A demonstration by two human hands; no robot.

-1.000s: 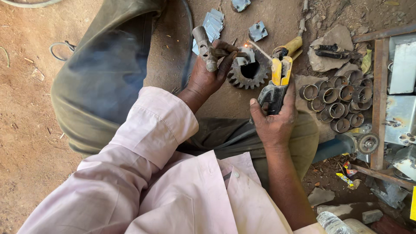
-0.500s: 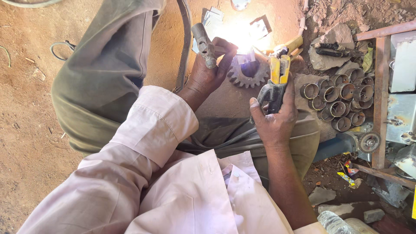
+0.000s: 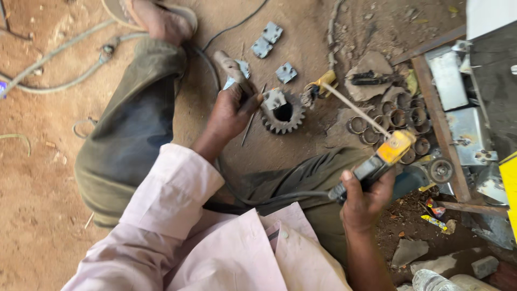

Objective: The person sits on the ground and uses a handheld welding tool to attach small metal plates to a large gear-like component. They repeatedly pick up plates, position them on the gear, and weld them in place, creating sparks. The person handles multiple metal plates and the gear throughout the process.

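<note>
A rusty toothed gear (image 3: 282,113) lies on the dirt ground with a small grey metal plate (image 3: 274,99) on its upper edge. My left hand (image 3: 232,110) grips a grey hammer-like tool (image 3: 230,68) just left of the gear. Lower right, my right hand (image 3: 365,199) is closed around a yellow and black welding electrode holder (image 3: 383,156). Its thin rod (image 3: 355,109) slants up toward a yellow clamp (image 3: 322,86), clear of the gear.
Several small grey metal plates (image 3: 267,40) lie on the dirt above the gear. A heap of metal rings (image 3: 396,121) sits to the right, beside a rusty frame (image 3: 439,124). Cables (image 3: 64,48) cross the ground upper left, near a sandalled foot (image 3: 156,16).
The bright welding flash at the gear is gone. My right hand has drawn the holder back down and to the right, lifting the rod off the gear. The camera view has shifted.
</note>
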